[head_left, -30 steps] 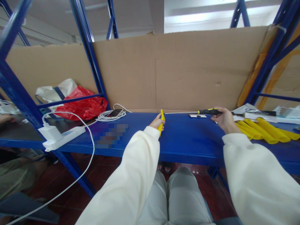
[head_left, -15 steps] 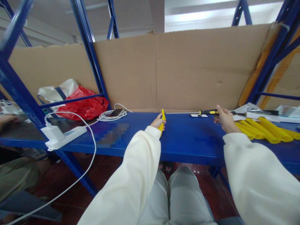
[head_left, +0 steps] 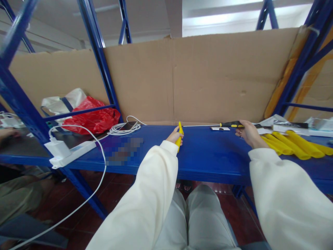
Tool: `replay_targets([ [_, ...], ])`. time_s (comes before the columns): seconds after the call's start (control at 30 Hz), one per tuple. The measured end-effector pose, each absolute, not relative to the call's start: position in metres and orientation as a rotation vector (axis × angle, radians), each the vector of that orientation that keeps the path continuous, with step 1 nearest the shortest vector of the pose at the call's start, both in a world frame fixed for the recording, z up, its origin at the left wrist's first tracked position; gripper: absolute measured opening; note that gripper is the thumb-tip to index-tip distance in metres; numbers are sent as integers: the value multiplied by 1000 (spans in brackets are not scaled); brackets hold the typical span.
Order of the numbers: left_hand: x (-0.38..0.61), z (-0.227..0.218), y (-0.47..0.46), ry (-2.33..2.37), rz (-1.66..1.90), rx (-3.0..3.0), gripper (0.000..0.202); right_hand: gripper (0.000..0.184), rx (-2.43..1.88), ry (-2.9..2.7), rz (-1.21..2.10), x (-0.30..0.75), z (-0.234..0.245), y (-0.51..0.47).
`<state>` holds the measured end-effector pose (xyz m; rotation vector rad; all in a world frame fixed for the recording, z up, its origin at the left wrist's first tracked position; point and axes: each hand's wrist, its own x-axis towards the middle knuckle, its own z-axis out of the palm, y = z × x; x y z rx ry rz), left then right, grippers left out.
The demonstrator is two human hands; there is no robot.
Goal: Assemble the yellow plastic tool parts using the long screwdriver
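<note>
My left hand (head_left: pixel 173 136) is closed around a small yellow plastic piece (head_left: pixel 179 132) and holds it upright on the blue shelf (head_left: pixel 208 156). My right hand (head_left: pixel 247 132) lies further right, fingers curled at the rear end of a black-and-yellow screwdriver (head_left: pixel 230 124). The screwdriver lies flat at the back of the shelf, its long thin shaft pointing left toward the yellow piece. A small white card (head_left: pixel 220 128) lies just in front of its handle.
Several long yellow pieces (head_left: pixel 293 146) lie right of my right hand. A phone on a coiled white cable (head_left: pixel 125 127), a red bag (head_left: pixel 91 118) and a white power strip (head_left: pixel 70 154) are at the left. Cardboard (head_left: pixel 208 76) backs the shelf. Another person's hand (head_left: pixel 6 132) shows at far left.
My right hand has slid back along the screwdriver handle toward its rear end and dropped slightly. The left hand and the yellow piece have stayed in place.
</note>
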<state>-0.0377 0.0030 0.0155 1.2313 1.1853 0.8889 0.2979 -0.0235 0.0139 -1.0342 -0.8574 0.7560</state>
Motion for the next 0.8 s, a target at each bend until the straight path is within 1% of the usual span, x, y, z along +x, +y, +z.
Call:
replay_targets([
  [0.1, -38, 16, 3, 1187, 900, 1222, 93, 16, -982, -816, 777, 295, 19, -27],
  [0.23, -38, 16, 3, 1181, 912, 1210, 92, 21, -956, -740, 806, 292, 22, -28],
  [0.4, -37, 16, 3, 1181, 909, 1211, 94, 18, -979, -679, 769, 285, 21, -25],
  [0.53, -36, 16, 0, 1191, 900, 1224, 94, 29, -1007, -682, 703, 279, 18, -24],
  [0.67, -36, 17, -2, 1184, 891, 1242, 93, 19, -996, -640, 678, 280, 20, -25],
  [0.8, -37, 17, -2, 1172, 875, 1258, 93, 19, -966, -597, 808, 283, 28, -27],
])
